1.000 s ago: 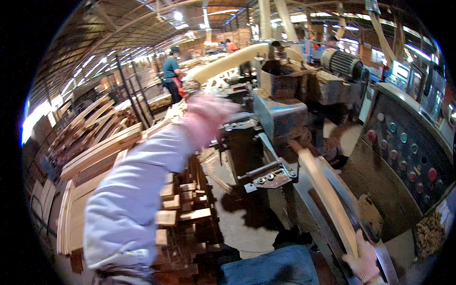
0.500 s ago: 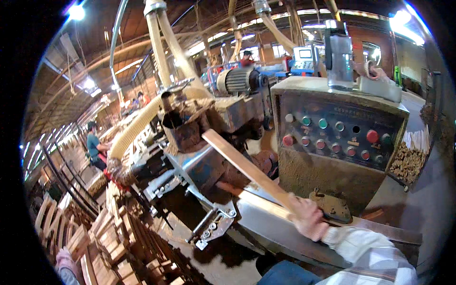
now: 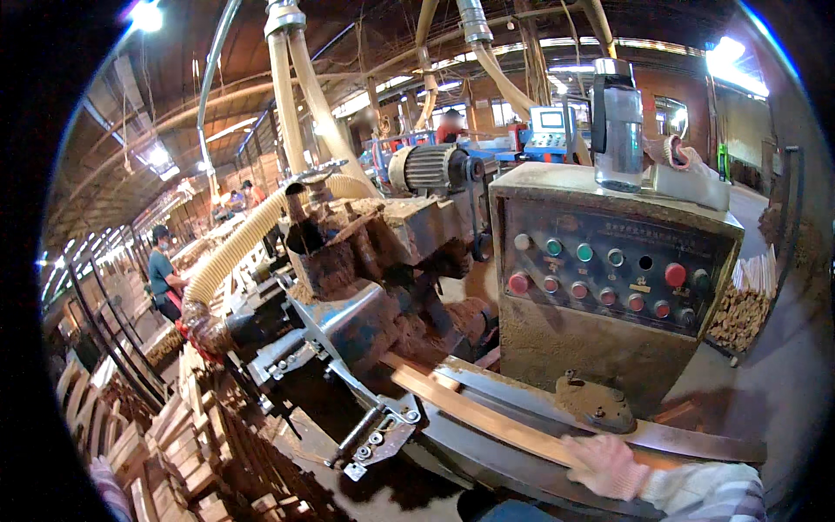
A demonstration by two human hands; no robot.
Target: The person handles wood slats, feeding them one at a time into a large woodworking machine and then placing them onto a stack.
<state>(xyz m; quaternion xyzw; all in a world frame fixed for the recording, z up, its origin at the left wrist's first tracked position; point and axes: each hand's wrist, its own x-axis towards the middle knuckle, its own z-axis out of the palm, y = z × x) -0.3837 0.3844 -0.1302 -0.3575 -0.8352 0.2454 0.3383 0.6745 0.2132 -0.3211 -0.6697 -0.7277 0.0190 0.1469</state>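
My right hand [image 3: 609, 467], in a light knitted glove or cuff, is closed on the near end of a long wooden strip [image 3: 487, 419]. The strip lies along the metal bed [image 3: 461, 461] of a dusty woodworking machine [image 3: 374, 313], its far end pointing at the machine's body. Beside that far end shows a short part of another wooden piece [image 3: 444, 380]. At the lower left rim, my left hand [image 3: 103, 478] is by a pile of wooden pieces [image 3: 187, 452]; its fingers are too cut off and blurred to read.
A control box [image 3: 574, 348] with coloured buttons stands right of the bed, a clear bottle [image 3: 618, 130] on top. A metal roller bracket [image 3: 378, 435] juts out left of the bed. A ribbed hose [image 3: 235, 244] leads off the machine. A co-worker [image 3: 162, 270] stands far left.
My right hand has moved right and down, lowering the wooden strip from a raised slant onto the machine bed. My left hand has slipped further toward the left rim.
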